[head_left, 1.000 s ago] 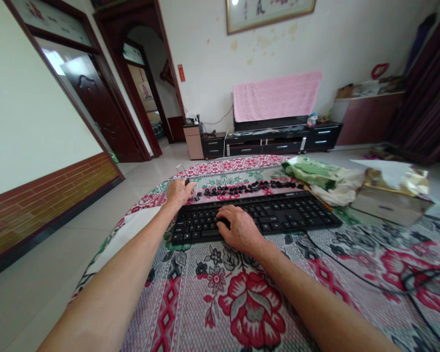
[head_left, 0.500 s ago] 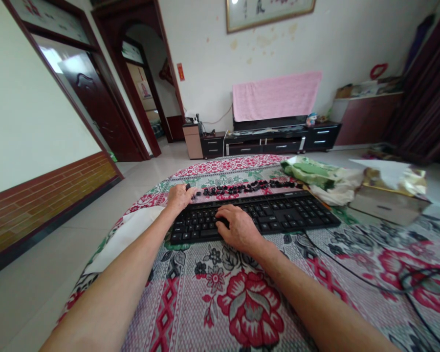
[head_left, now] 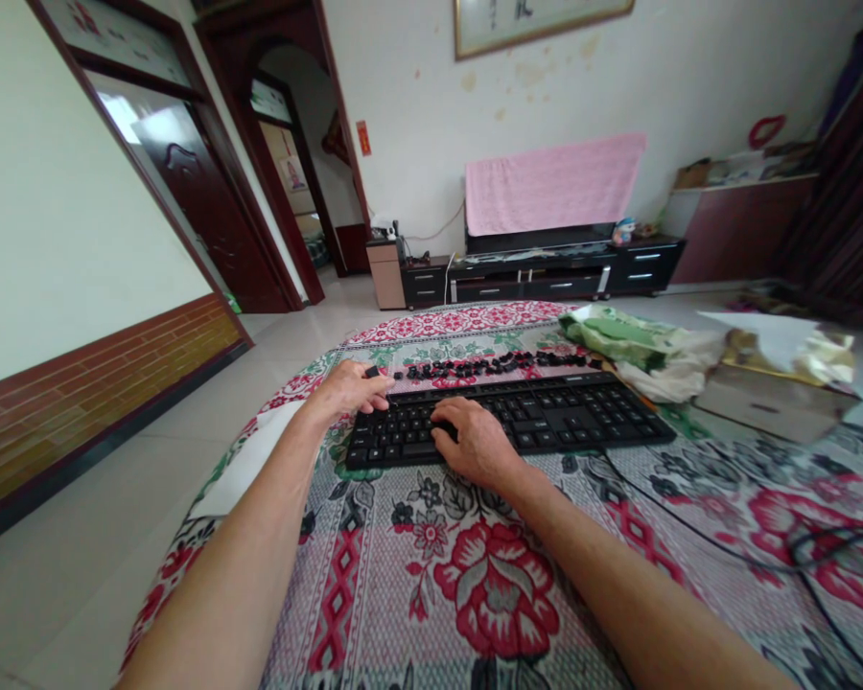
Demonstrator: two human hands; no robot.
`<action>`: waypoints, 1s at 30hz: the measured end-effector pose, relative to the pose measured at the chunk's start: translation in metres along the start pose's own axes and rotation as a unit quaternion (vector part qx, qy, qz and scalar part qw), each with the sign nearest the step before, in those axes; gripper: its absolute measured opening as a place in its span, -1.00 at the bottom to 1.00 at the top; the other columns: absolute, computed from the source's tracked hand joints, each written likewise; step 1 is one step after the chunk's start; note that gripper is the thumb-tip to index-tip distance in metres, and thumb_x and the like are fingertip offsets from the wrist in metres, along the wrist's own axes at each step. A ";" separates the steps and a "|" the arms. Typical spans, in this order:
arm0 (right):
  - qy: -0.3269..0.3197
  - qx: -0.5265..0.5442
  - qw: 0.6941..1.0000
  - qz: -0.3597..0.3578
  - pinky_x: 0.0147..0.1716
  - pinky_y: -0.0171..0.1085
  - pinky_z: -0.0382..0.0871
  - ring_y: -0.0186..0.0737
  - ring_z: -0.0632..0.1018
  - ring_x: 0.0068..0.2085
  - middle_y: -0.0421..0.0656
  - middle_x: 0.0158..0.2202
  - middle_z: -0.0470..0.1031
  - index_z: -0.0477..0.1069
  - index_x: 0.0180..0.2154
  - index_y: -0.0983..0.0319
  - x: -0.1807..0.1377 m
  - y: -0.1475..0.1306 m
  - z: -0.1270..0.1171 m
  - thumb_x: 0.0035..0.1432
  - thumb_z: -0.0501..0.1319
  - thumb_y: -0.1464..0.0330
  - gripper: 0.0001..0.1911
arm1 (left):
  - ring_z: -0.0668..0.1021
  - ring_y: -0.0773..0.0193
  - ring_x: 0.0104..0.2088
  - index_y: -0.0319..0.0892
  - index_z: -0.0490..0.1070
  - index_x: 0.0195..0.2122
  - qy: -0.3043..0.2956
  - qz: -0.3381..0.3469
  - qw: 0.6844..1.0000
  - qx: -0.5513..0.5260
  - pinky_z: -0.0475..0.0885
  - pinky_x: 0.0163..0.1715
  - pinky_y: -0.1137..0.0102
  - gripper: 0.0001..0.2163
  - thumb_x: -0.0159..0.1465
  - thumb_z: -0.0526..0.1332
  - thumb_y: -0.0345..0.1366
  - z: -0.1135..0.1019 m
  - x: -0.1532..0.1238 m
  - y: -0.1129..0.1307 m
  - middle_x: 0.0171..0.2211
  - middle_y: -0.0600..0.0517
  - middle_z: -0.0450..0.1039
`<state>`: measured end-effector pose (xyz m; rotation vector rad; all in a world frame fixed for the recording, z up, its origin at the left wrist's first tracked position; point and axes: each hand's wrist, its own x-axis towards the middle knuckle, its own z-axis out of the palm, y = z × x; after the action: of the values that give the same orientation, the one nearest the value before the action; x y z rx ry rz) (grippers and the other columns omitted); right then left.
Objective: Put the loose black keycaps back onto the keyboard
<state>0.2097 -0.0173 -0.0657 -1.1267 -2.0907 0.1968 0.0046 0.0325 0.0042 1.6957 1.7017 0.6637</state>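
Observation:
A black keyboard (head_left: 582, 417) lies across the flowered tablecloth (head_left: 496, 594). Behind it runs a row of several loose black keycaps (head_left: 489, 365). My left hand (head_left: 345, 391) is at the keyboard's far left corner, with a small black keycap (head_left: 371, 371) pinched at its fingertips. My right hand (head_left: 475, 443) lies curled on the left-middle keys, its fingertips pressed down on the keyboard.
The keyboard's cable (head_left: 690, 541) trails right across the cloth. A crumpled green and white bag (head_left: 622, 340) and a flat box (head_left: 769, 407) sit at the right. White paper (head_left: 248, 465) lies at the table's left edge. Beyond are tiled floor and a TV cabinet (head_left: 539, 278).
My left hand has moved with the keycap from behind the keyboard's left corner to right at that corner. My right hand has stayed on the keys.

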 end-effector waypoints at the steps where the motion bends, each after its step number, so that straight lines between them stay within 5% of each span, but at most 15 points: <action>1: 0.000 0.000 1.000 0.000 -0.06 -0.20 0.32 -0.16 0.47 -0.11 -0.05 -0.18 0.50 0.47 -0.26 0.29 0.000 0.000 0.000 0.05 0.13 0.45 -0.79 | 0.51 0.35 -0.57 -0.25 0.42 -0.39 -0.006 0.003 1.000 0.013 0.31 -0.63 0.51 -0.81 0.11 0.20 -0.20 0.000 -0.003 -0.001 -0.54 -0.05 0.52; 13: 0.002 -0.001 1.000 -0.006 -0.07 -0.18 0.33 -0.13 0.47 -0.12 -0.03 -0.18 0.50 0.48 -0.27 0.30 0.001 0.000 0.000 0.04 0.13 0.45 -0.79 | 0.46 0.37 -0.59 -0.22 0.44 -0.33 -0.079 0.083 0.990 0.078 0.28 -0.61 0.49 -0.73 0.11 0.17 -0.11 -0.007 -0.014 -0.005 -0.50 -0.01 0.54; 30: 0.001 0.004 1.000 -0.011 -0.06 -0.19 0.32 -0.14 0.47 -0.12 -0.02 -0.18 0.50 0.48 -0.26 0.31 0.000 0.000 0.000 0.04 0.14 0.45 -0.80 | 0.52 0.26 -0.53 -0.26 0.43 -0.32 -0.081 0.089 0.989 0.083 0.32 -0.56 0.45 -0.74 0.10 0.18 -0.15 0.005 -0.007 -0.009 -0.56 -0.05 0.50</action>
<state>0.2096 -0.0174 -0.0658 -1.0985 -2.0980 0.1948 0.0022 0.0246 -0.0047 1.9778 1.5404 0.4601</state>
